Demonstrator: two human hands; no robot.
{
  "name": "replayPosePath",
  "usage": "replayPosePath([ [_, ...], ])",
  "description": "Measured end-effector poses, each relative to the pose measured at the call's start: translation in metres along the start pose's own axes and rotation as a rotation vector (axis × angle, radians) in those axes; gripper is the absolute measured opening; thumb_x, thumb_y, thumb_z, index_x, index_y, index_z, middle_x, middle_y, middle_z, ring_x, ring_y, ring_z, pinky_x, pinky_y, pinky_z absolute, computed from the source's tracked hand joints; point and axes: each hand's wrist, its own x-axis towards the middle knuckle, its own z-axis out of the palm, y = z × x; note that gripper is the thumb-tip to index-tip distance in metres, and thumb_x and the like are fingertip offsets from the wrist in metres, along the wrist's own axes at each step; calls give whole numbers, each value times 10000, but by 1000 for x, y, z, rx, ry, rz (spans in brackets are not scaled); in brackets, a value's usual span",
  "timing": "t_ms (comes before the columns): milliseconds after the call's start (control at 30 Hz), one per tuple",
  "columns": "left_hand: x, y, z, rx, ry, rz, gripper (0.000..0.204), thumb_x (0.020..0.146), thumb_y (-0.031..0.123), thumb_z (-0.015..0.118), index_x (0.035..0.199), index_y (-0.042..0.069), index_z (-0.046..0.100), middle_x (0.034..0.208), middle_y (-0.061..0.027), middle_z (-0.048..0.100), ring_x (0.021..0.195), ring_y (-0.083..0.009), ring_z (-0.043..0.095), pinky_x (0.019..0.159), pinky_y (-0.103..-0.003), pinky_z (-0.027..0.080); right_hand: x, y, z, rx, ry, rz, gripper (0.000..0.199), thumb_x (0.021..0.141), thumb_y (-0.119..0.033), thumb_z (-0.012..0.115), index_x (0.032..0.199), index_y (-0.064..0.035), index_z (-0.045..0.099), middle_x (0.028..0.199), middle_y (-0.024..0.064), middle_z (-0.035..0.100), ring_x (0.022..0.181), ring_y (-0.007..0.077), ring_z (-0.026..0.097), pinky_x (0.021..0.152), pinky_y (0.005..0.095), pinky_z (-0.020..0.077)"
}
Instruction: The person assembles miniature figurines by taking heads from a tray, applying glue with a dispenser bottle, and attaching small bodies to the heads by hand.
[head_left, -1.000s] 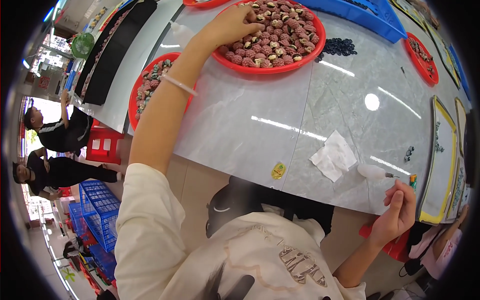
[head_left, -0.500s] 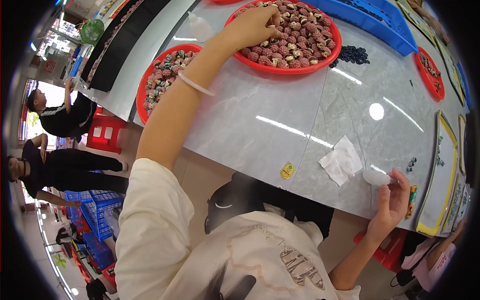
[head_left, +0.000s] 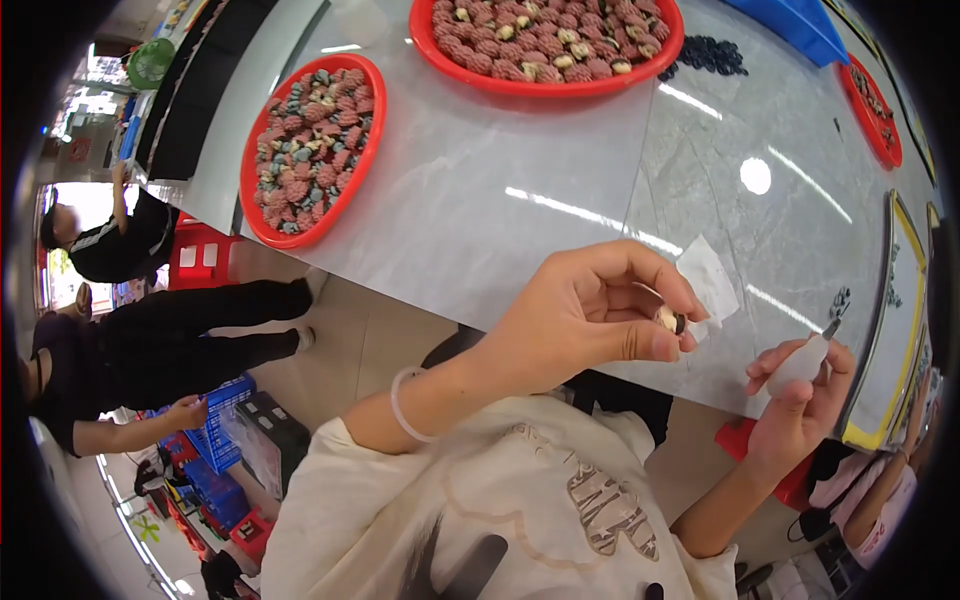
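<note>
My left hand (head_left: 590, 305), with a pale bangle on its wrist, is in front of my chest over the table's near edge. Its thumb and fingers pinch a small cream-and-black piece (head_left: 669, 320), which they partly cover. Just to the right, my right hand (head_left: 800, 410) is wrapped around a white squeeze bottle (head_left: 803, 364) whose thin dark tip points up. The bottle and the piece are apart. Behind the left fingertips lies a crumpled white tissue (head_left: 715, 280), partly hidden by them.
A large red basin (head_left: 545, 87) and a smaller red basin (head_left: 377, 130) hold pink knobbly pieces. Dark beads (head_left: 708, 58) lie beside a blue tray (head_left: 800, 28). At right are a red dish (head_left: 893, 158) and a yellow-edged tray (head_left: 858, 436). People are at left and lower right.
My left hand has come back from the large basin to near my right hand, now holding a small piece. The bottle in my right hand has turned from lying sideways to tip up.
</note>
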Motion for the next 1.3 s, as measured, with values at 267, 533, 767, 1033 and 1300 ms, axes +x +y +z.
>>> replayPosePath([
  [267, -3, -37, 6, 10, -7, 16, 303, 737, 240, 634, 894, 4, 529, 908, -154, 540, 718, -166, 550, 576, -217, 454, 3, -12, -18, -8, 4, -86, 562, 662, -387, 689, 986, 4, 448, 845, 153, 524, 675, 147, 512, 566, 199, 404],
  [533, -8, -43, 23, 61, 45, -23, 337, 741, 270, 629, 917, 12, 505, 888, -145, 526, 716, -174, 555, 574, -207, 466, -8, -19, -24, -57, -101, -48, 506, 770, -448, 531, 972, 10, 457, 852, 121, 475, 749, 152, 465, 626, 214, 378],
  [767, -14, -46, 27, 45, 66, -64, 364, 748, 282, 618, 942, 0, 493, 906, -144, 515, 722, -143, 545, 610, -204, 481, -11, -19, -20, -146, -90, -79, 479, 777, -411, 537, 947, 32, 470, 822, 158, 514, 746, 161, 478, 641, 232, 388],
  [1033, -14, -46, 28, 13, 63, -63, 375, 754, 287, 606, 967, 2, 487, 930, -134, 496, 746, -140, 543, 619, -180, 472, -14, -30, -22, -426, -238, -484, 446, 723, -365, 605, 900, 27, 486, 721, 172, 589, 624, 156, 418, 534, 244, 336],
  [1300, -16, -44, 26, 10, 63, -72, 372, 749, 289, 609, 960, 10, 486, 920, -126, 498, 758, -153, 542, 602, -173, 467, -5, -37, -20, -352, -293, -525, 410, 744, -341, 579, 911, 21, 485, 748, 172, 573, 630, 159, 453, 487, 246, 352],
])
